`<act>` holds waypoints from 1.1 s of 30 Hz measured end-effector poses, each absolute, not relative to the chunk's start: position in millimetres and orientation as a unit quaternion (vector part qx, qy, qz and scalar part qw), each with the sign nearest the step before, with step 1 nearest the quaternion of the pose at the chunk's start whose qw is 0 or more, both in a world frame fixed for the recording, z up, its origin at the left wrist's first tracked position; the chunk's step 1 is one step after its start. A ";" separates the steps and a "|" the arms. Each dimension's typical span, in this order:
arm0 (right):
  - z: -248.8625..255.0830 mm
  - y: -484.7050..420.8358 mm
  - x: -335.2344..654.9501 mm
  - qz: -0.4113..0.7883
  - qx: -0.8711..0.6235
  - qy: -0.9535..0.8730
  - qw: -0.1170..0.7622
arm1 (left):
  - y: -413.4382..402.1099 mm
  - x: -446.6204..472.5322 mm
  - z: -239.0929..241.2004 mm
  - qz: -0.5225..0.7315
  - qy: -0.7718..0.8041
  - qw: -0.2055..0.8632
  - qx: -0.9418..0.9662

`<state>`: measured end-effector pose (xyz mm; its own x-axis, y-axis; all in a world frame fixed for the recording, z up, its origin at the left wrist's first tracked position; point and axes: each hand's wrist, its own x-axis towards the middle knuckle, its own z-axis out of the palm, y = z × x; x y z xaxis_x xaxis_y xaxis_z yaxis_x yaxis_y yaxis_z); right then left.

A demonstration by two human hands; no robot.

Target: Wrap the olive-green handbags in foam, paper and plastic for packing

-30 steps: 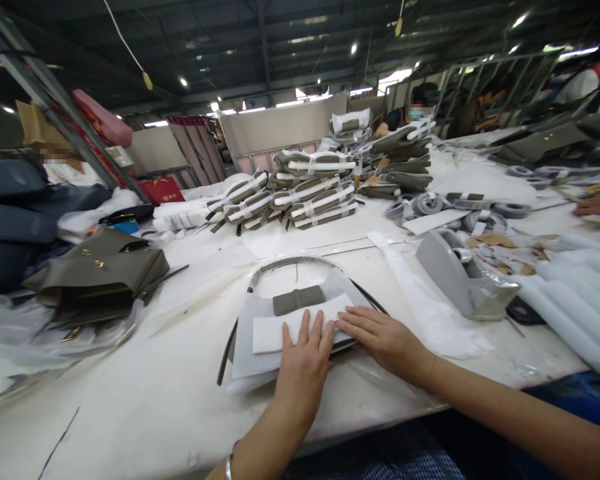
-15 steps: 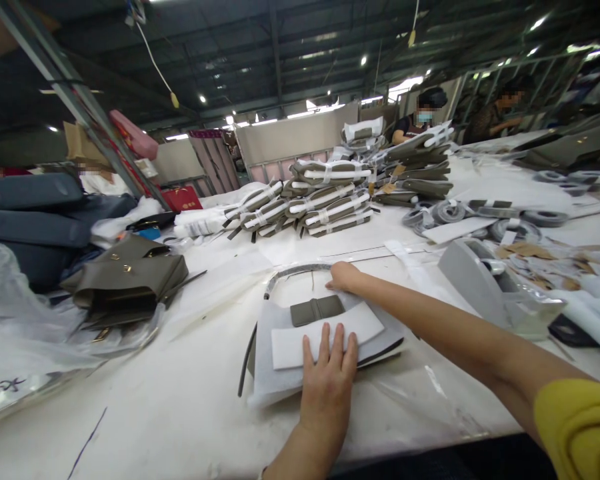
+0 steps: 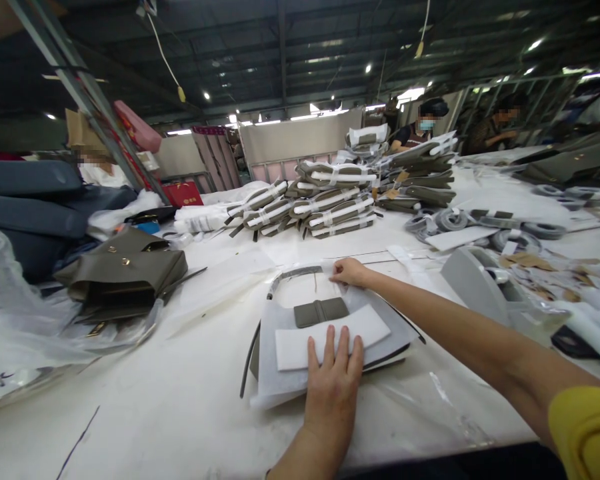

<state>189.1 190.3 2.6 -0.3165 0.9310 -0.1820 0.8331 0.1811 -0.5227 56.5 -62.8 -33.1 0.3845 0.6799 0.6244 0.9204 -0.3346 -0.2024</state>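
A flat grey-olive bag wrapped in thin white paper (image 3: 285, 380) lies in front of me on the white table (image 3: 180, 413). A white foam strip (image 3: 305, 343) crosses it below an olive tab (image 3: 321, 311). My left hand (image 3: 335, 373) rests flat on the strip's near edge, fingers stretched out. My right hand (image 3: 349, 272) reaches to the far side, fingers closed on the wrapping by the bag's curved handle (image 3: 293, 275).
An olive handbag (image 3: 123, 273) sits at left by clear plastic (image 3: 25, 340). Stacks of wrapped bags (image 3: 325, 197) stand behind. A grey tape dispenser (image 3: 485, 287) and white rolls (image 3: 593, 327) are on the right. Other people work at the far table edges.
My right hand left the foam strip and reached to the far edge of the wrapping by the handle, then shifted slightly. My left hand stayed on the strip.
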 end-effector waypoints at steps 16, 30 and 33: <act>69.8 103.8 237.0 0.314 -0.413 -0.788 0.331 | -62.5 54.3 -32.8 -0.185 -0.505 0.215 -0.815; -0.2 -7.6 269.2 -0.030 -0.241 -0.924 0.296 | -69.1 62.3 -19.8 -0.161 -0.557 0.160 -0.799; 13.0 -15.7 273.1 -0.027 -0.227 -0.930 0.288 | -69.9 62.8 -18.6 -0.163 -0.553 0.153 -0.803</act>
<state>273.1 -15.7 13.0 -0.7304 0.4067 0.5488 0.4383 0.8953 -0.0802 62.8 -69.9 -18.6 0.3347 0.8382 0.4305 0.9377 -0.3413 -0.0646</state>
